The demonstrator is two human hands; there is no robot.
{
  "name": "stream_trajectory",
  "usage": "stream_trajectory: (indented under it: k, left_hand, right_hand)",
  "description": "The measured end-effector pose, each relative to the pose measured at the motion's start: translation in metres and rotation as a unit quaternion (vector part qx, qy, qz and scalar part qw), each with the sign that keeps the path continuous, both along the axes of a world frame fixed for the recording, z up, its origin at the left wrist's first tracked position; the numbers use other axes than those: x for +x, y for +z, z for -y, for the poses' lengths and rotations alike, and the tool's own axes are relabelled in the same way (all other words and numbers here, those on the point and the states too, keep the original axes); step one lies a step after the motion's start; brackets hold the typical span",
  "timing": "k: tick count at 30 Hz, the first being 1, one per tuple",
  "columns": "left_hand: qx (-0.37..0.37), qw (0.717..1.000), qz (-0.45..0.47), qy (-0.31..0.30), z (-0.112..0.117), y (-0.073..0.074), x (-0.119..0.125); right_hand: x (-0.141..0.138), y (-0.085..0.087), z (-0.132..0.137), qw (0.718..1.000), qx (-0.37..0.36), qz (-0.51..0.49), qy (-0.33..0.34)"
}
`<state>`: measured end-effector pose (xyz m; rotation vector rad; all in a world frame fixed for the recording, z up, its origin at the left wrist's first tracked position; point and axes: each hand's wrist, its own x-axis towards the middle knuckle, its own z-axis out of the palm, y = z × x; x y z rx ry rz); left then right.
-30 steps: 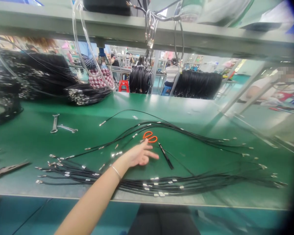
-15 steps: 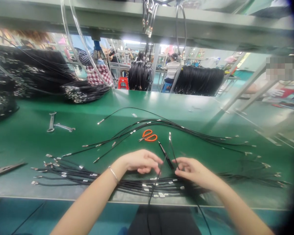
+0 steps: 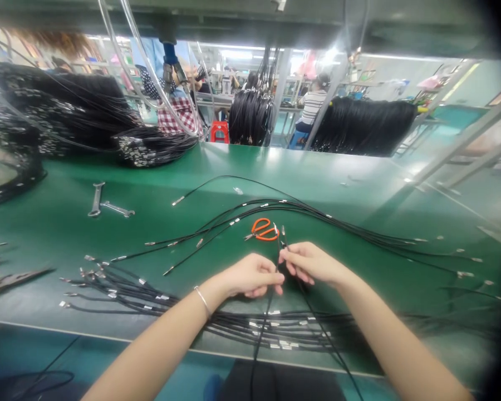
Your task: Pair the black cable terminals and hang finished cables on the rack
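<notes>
Thin black cable [image 3: 268, 312], possibly two lengths: two metal-tipped ends, upright and slightly tilted, pinched by the right hand [image 3: 311, 263] just above the left hand [image 3: 250, 275]; lower run crosses bundled cables [image 3: 300, 328], dropping past the front edge of the counter [image 3: 338, 172].

Bright overhead light, glare on the green workbench [image 3: 338, 172], dark, blurred fisheye edges.

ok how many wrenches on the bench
2. A steel open-end wrench and a second one lie together on the left of the green bench, beyond the black cables; more could hide under cables.
</notes>
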<state>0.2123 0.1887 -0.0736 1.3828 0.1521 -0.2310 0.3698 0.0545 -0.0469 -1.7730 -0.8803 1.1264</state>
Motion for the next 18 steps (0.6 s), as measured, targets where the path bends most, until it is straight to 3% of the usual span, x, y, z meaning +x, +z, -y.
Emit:
stream_trajectory:
  k: [6,11,13,18]
  left_hand:
    - [0.004,0.995,0.005,-0.096,0.003,0.007,-0.007]
    - [0.008,0.982,-0.018,-0.187,0.009,0.007,-0.010]
    - [-0.001,0.987,-0.017,-0.160,0.010,0.005,-0.007]
    - [-0.040,0.996,0.078,0.032,0.008,0.005,0.000]
  right_hand:
    - [0.013,0.002,-0.004,0.977,0.138,-0.023,-0.161]
    - [0.007,0.000,0.004,0.968,0.178,-0.079,-0.161]
    - [0.001,-0.002,0.005,0.971,0.171,-0.102,-0.131]
    - [-0.012,-0.006,0.003,0.983,0.135,-0.126,-0.023]
